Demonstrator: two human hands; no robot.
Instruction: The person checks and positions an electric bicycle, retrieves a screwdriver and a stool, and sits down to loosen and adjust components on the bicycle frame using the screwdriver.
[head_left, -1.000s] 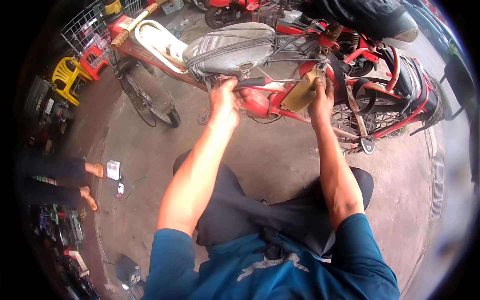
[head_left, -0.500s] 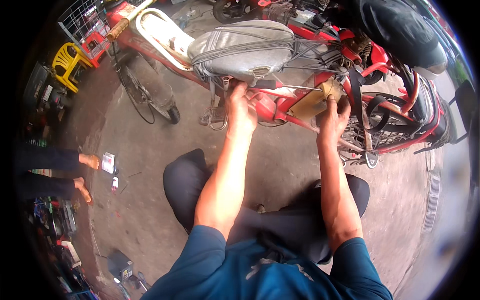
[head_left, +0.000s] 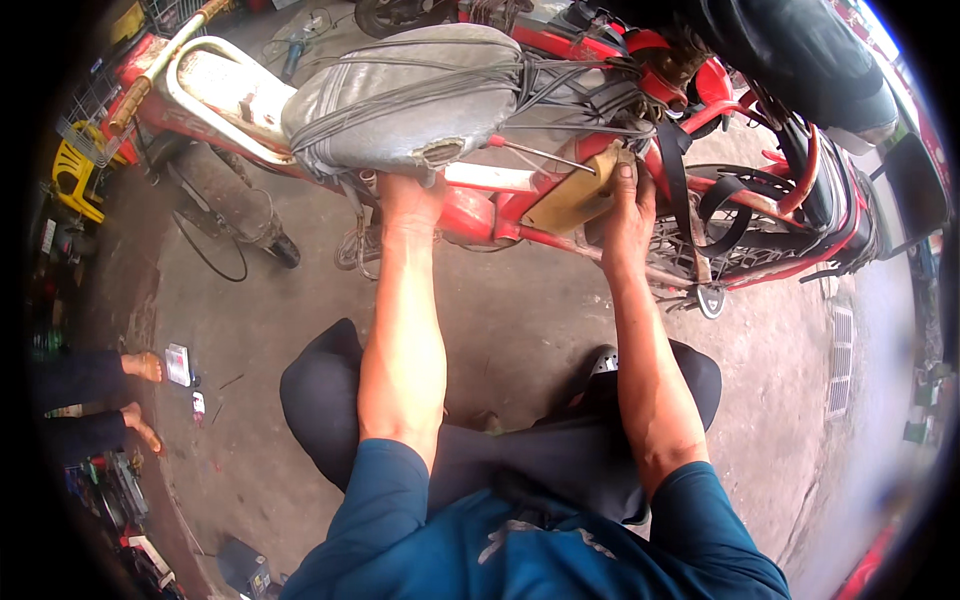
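Note:
A red motorbike [head_left: 465,215] stands across the view ahead of me, its torn grey seat [head_left: 400,95] wrapped with dark cords. My left hand [head_left: 408,205] reaches in beneath the seat's near edge, and its fingers are hidden there. My right hand [head_left: 630,215] grips the right end of a tan, flat panel [head_left: 572,198] on the bike's side, thumb in front. Above that panel, a thin metal rod with a red end, like a screwdriver [head_left: 545,158], slants down from the seat toward the right hand. Whether the rod is fixed to anything cannot be made out.
Black straps [head_left: 715,225] hang by the rear wheel. A black padded seat [head_left: 790,65] looms at upper right. Another person's bare feet [head_left: 143,395] are at left, beside a small box [head_left: 178,365]. A yellow chair [head_left: 78,178] stands at far left, a floor grate [head_left: 840,360] at right.
The view has shifted, so the bike sits further left. My left hand has gone deeper under the seat, its fingers now hidden. The rod's handle end has moved up to the seat edge.

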